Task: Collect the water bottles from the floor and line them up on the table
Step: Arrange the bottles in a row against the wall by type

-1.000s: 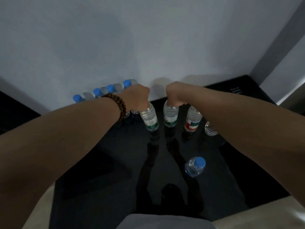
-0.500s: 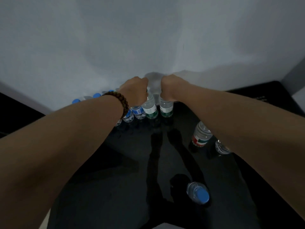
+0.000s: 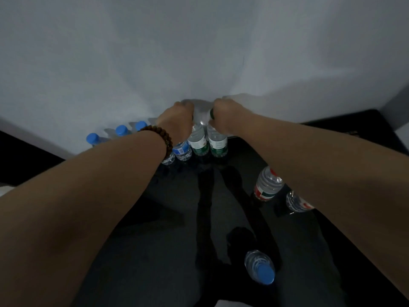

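My left hand (image 3: pixel 177 120), with a bead bracelet on the wrist, grips the top of a green-labelled water bottle (image 3: pixel 199 142). Right beside it my right hand (image 3: pixel 223 117) grips the top of a second green-labelled bottle (image 3: pixel 218 145). Both bottles stand upright at the back of the glossy black table (image 3: pixel 155 240), close to the wall, at the right end of a row of blue-capped bottles (image 3: pixel 121 130). A blue-labelled bottle (image 3: pixel 182 150) stands just left of the held pair.
Two red-and-green-labelled bottles (image 3: pixel 266 186) (image 3: pixel 296 202) stand under my right forearm. A blue-capped bottle (image 3: pixel 261 268) stands near the table's front. The white wall (image 3: pixel 199 52) rises directly behind the row. A dark surface (image 3: pixel 354 122) lies at the far right.
Both hands carried their bottles away from me to the back of the table and brought them together beside the row. The other bottles stayed in place.
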Motion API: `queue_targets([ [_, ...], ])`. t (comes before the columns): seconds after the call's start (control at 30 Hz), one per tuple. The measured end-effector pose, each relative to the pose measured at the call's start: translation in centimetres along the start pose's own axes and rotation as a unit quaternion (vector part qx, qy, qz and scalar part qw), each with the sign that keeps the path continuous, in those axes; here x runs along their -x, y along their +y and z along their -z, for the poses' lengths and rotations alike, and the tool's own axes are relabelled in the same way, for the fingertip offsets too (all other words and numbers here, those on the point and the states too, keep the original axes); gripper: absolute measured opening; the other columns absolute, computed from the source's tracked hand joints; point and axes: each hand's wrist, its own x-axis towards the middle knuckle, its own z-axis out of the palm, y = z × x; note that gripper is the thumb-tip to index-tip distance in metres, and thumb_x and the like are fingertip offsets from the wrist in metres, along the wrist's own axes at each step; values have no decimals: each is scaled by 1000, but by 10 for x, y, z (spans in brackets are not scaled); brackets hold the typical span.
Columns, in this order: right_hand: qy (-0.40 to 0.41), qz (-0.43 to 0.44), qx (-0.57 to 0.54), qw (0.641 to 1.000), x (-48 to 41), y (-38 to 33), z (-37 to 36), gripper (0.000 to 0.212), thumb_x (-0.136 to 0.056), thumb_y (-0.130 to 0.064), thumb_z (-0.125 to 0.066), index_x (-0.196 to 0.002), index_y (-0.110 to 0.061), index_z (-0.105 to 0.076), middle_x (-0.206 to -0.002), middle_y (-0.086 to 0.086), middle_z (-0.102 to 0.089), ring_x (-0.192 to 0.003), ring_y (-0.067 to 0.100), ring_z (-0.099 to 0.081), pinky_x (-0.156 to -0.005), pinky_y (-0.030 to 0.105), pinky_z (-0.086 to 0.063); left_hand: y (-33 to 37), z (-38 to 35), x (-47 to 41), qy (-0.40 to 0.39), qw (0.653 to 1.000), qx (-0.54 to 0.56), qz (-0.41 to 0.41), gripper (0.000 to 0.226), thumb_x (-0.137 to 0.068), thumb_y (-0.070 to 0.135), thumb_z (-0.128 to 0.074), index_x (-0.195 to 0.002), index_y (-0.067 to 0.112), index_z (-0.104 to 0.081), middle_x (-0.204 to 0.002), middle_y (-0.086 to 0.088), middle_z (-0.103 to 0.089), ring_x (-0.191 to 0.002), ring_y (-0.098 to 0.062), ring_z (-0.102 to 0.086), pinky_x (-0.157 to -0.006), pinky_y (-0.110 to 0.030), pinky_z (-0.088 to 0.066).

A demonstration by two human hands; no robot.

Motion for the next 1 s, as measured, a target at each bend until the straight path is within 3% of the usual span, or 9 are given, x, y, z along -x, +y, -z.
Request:
queue_targets([
  [0.17, -17, -6, -4, 1000, 16, 10, 4, 39, -98, -24, -63, -127, -4, -46, -113, 13, -59, -87, 25, -55, -67, 33, -40, 7, 3, 0, -14, 999, 22, 34, 41, -96, 4, -58, -135, 6, -44, -116, -18, -56, -101, -37, -61, -78, -41, -50],
  [0.37, -4, -9, 13, 1000, 47, 25, 25, 42, -97, -20, -60, -134, -6, -44, -122, 18, -59, -93, 30, -56, -73, 35, -42, 29, 22, 20, -9, 997, -7, 71, 62, -90, 3, -56, -146, 3, -29, -130, -22, -46, -102, -39, -62, -72, -41, -49],
  [0.43, -4, -10, 27, 1000, 61, 33, 35, 41, -99, -22, -57, -134, -5, -46, -125, 20, -58, -104, 35, -60, -75, 35, -43, 46, 29, 33, 37, 999, -14, 34, 57, -84, -3, -55, -137, 2, -35, -125, -21, -45, -84, -36, -62, -65, -42, -52],
  [0.5, -9, -21, 45, 999, 76, 44, 44, 29, -99, -23, -55, -123, -7, -54, -124, 19, -60, -101, 33, -60, -76, 35, -45, 64, 32, 45, 62, 997, -15, -38, 41, -86, 0, -56, -124, 4, -42, -115, -18, -49, -72, -31, -57, -60, -42, -50],
  [0.57, -14, -37, 59, 997, 93, 56, 52, 18, -97, -23, -54, -109, -10, -58, -118, 17, -62, -93, 30, -58, -76, 35, -47, 82, 31, 58, 23, 994, 8, -106, 26, -92, 12, -58, -116, 11, -46, -106, -11, -53, -75, -25, -57, -63, -39, -50],
  [0.67, -16, -68, 75, 995, 120, 74, 58, 22, -97, -25, -57, -109, -8, -62, -106, 12, -60, -93, 29, -59, -75, 34, -46, 108, 25, 75, -39, 982, 26, -185, 19, -96, 22, -59, -112, 18, -49, -103, -4, -55, -81, -19, -56, -66, -35, -47],
  [0.8, -20, -115, 97, 988, 157, 93, 57, 24, -95, -27, -60, -76, -15, -52, -87, 6, -60, -75, 23, -57, -65, 32, -43, 139, 18, 85, -34, 964, 49, -258, 27, -95, 28, -62, -116, 19, -49, -98, -1, -56, -73, -9, -49, -57, -27, -35],
  [0.9, -27, -148, 108, 983, 183, 97, 58, 26, -95, -29, -61, -73, -16, -53, -77, 7, -58, -67, 21, -56, -60, 32, -44, 159, 18, 91, -59, 961, 49, -265, 47, -93, 42, -64, -131, 19, -47, -97, 5, -50, -77, -10, -53, -59, -27, -40],
  [1.0, -39, -173, 113, 978, 206, 96, 62, 24, -94, -27, -61, -75, -14, -56, -77, 8, -59, -70, 22, -58, -64, 35, -50, 174, 18, 97, -79, 962, 13, -262, 59, -93, 49, -60, -141, 19, -42, -108, 1, -51, -86, -16, -55, -68, -33, -50],
])
